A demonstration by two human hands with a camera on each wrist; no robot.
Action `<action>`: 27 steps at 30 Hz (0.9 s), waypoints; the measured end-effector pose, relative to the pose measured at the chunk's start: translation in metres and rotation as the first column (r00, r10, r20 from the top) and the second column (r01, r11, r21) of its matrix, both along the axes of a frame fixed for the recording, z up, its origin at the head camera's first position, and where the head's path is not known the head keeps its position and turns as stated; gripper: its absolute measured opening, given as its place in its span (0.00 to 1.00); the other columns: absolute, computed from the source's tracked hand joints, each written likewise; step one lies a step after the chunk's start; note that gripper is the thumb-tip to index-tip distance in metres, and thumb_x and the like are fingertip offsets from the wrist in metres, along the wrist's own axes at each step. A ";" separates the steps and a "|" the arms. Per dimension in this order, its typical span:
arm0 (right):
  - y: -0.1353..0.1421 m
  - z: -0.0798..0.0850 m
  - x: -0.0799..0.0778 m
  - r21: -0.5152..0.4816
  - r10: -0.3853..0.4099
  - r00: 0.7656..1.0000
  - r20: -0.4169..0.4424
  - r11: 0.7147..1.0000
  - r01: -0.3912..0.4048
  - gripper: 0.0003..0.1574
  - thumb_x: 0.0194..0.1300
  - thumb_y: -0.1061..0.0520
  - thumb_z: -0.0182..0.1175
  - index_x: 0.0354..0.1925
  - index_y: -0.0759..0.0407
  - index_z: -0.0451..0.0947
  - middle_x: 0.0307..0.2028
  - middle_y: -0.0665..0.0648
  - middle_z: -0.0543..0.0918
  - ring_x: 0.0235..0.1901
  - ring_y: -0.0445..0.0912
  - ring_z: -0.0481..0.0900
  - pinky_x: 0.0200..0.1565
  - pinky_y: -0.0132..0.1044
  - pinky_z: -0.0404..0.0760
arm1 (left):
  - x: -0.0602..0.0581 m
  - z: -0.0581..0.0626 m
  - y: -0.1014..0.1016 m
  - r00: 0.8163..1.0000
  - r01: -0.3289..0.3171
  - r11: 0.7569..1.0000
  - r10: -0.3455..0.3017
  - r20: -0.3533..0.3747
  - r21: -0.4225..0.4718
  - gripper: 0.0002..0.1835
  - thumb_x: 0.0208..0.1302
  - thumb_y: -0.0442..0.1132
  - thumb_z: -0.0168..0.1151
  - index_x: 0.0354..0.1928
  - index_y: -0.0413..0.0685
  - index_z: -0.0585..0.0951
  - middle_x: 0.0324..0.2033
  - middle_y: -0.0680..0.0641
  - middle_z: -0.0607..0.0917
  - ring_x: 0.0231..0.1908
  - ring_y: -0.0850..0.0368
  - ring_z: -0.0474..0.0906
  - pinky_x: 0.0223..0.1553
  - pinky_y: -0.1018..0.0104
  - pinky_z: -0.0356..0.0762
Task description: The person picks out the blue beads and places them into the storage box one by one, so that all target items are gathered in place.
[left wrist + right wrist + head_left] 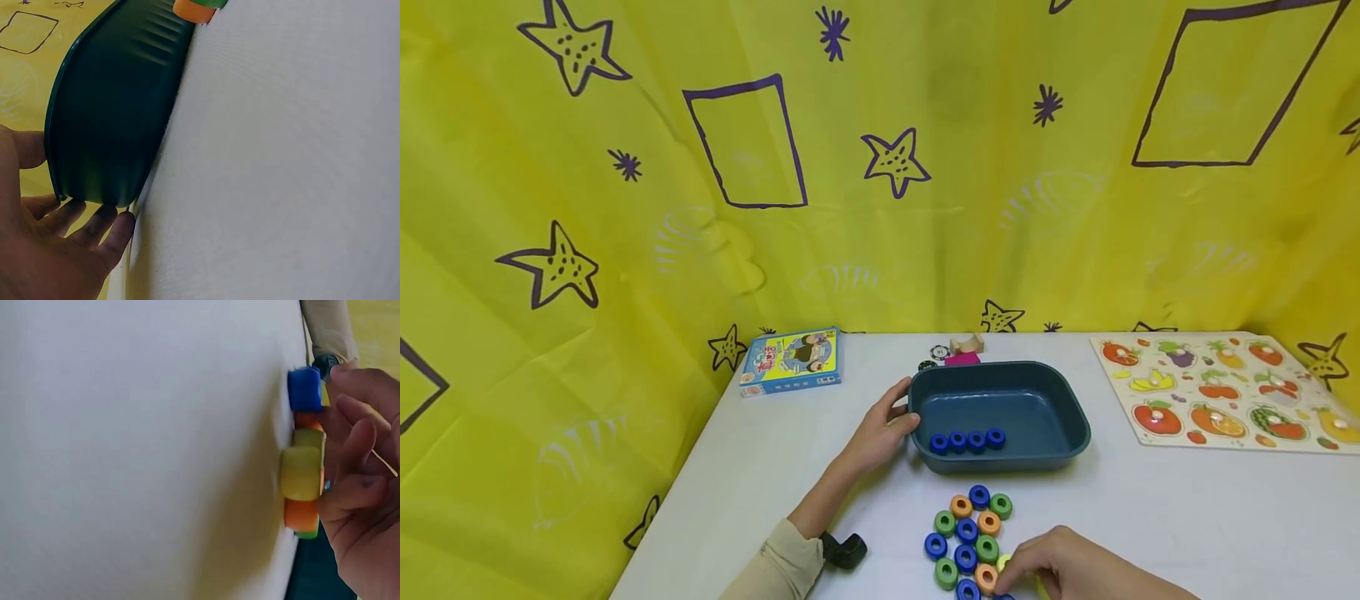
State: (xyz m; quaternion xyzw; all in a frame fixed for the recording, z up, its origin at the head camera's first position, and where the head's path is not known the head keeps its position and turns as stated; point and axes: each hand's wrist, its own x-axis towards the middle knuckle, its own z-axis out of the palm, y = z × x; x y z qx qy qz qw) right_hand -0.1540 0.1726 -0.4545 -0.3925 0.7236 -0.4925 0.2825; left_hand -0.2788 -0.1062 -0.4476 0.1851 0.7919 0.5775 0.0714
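My left hand (pixel 883 429) grips the left end of a dark teal plastic tray (pixel 1000 462), its fingers against the end wall in the left wrist view. A row of several blue rings (pixel 976 442) lies inside along the tray's near side. Below the tray, blue, green and orange rings (pixel 945 572) form a cluster on the white table. At that cluster's right edge, my right hand (pixel 1060 567) pinches a blue ring (pixel 304 389) between thumb and index finger; its other fingers are curled. Beside it stands a yellow ring (pixel 300 473), partly hidden in the head view.
A boxed card game (pixel 793 362) lies at the back left. Behind the tray are a pink piece (pixel 962 359), a wooden piece (pixel 967 343) and round chips. A fruit puzzle board (pixel 1217 392) lies to the right. Yellow curtains (pixel 925 250) surround the table.
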 end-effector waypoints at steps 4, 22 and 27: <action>-0.002 -0.003 0.004 0.027 -0.013 0.999 -0.029 1.000 0.014 0.13 0.61 0.52 0.62 0.46 0.46 0.83 0.33 0.40 0.79 0.25 0.31 0.69 0.23 0.25 0.68 | 0.008 0.013 0.001 1.000 0.002 1.000 -0.002 -0.008 -0.013 0.32 0.66 0.35 0.52 0.70 0.45 0.56 0.66 0.39 0.61 0.60 0.40 0.65 0.54 0.52 0.69; -0.001 0.029 -0.002 0.030 -0.125 0.992 -0.027 0.992 0.126 0.13 0.58 0.53 0.65 0.43 0.48 0.84 0.30 0.46 0.82 0.21 0.35 0.71 0.22 0.27 0.70 | -0.009 -0.021 0.000 1.000 -0.030 0.999 0.030 -0.002 -0.021 0.32 0.66 0.41 0.53 0.71 0.58 0.57 0.66 0.49 0.64 0.59 0.47 0.67 0.53 0.53 0.70; 0.012 0.060 -0.037 0.006 -0.276 0.934 -0.228 0.958 0.285 0.15 0.55 0.51 0.67 0.43 0.45 0.83 0.26 0.48 0.80 0.18 0.38 0.70 0.21 0.31 0.70 | -0.010 -0.021 -0.001 0.999 -0.041 0.998 0.041 0.000 -0.039 0.32 0.66 0.42 0.53 0.70 0.61 0.57 0.66 0.50 0.64 0.60 0.47 0.67 0.53 0.52 0.70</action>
